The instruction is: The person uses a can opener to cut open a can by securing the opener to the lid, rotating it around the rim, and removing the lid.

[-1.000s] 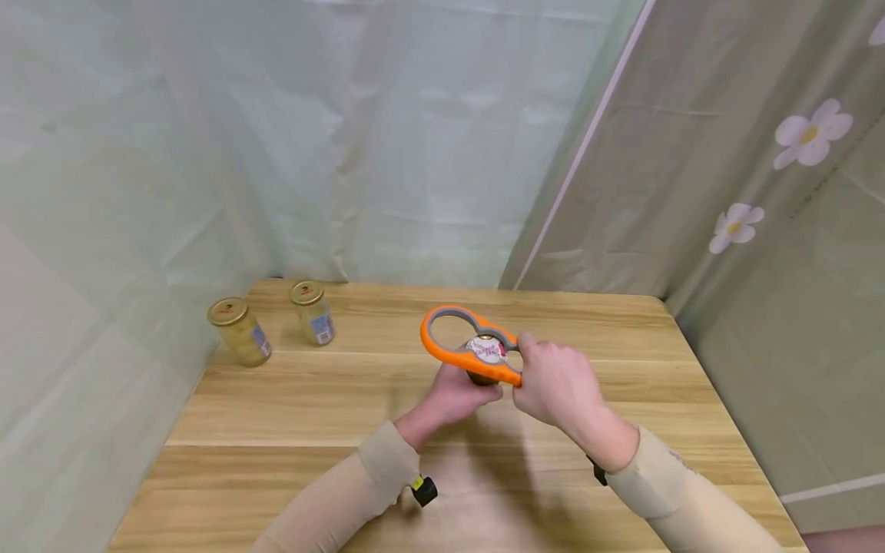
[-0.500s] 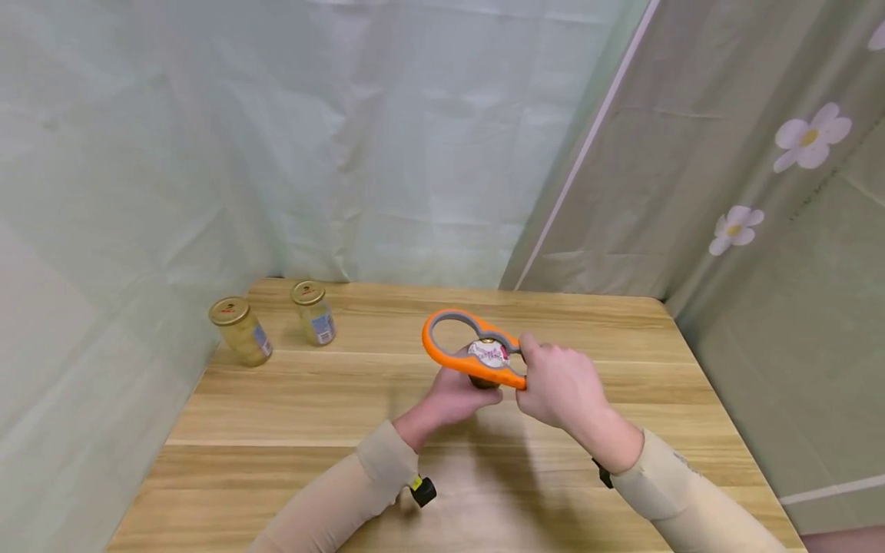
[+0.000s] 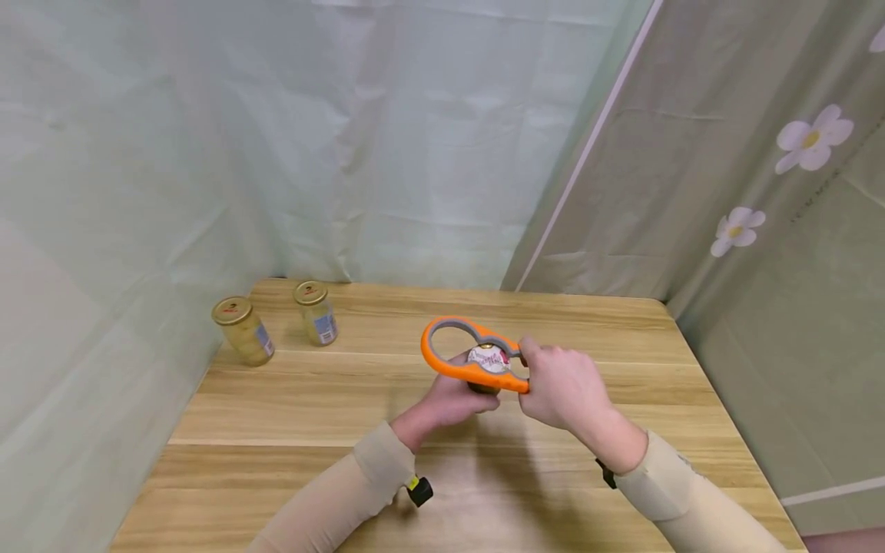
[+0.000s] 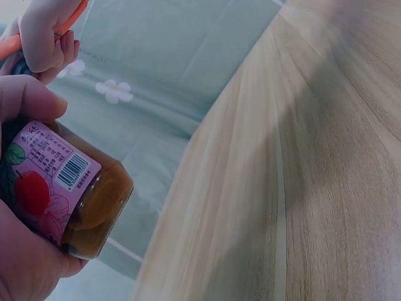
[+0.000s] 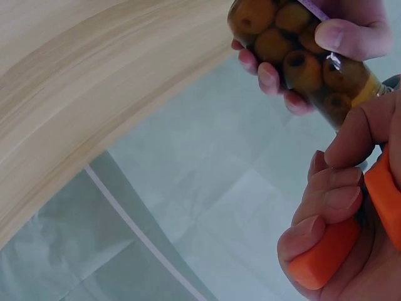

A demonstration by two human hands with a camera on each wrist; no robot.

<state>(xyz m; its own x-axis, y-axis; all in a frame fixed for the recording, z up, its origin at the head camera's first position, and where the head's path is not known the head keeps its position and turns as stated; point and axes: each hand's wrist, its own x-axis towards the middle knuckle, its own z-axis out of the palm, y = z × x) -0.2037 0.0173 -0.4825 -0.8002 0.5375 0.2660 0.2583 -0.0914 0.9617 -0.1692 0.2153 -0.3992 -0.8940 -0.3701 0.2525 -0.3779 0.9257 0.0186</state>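
Observation:
My left hand (image 3: 449, 401) grips a glass jar (image 5: 301, 63) above the table, thumb on one side and fingers on the other. Brown round fruit fills the jar, and its pink label (image 4: 47, 179) carries a red fruit and a barcode. Around the white printed lid (image 3: 489, 359) lies an orange jar opener (image 3: 459, 372) with a grey lining. The lid sits in the opener's middle notch, with the larger round opening to its left. My right hand (image 3: 563, 388) is curled round the opener's two handles, seen close in the right wrist view.
Two jars of pale contents with gold lids, a nearer jar (image 3: 243, 332) and a farther jar (image 3: 316, 313), stand at the table's back left. A pale curtain (image 3: 415, 153) hangs behind the wooden table (image 3: 290, 422); a flowered one is at right.
Both hands, the jar and the opener have sunk slightly in the head view. The opener stays around the lid, and both grips look the same.

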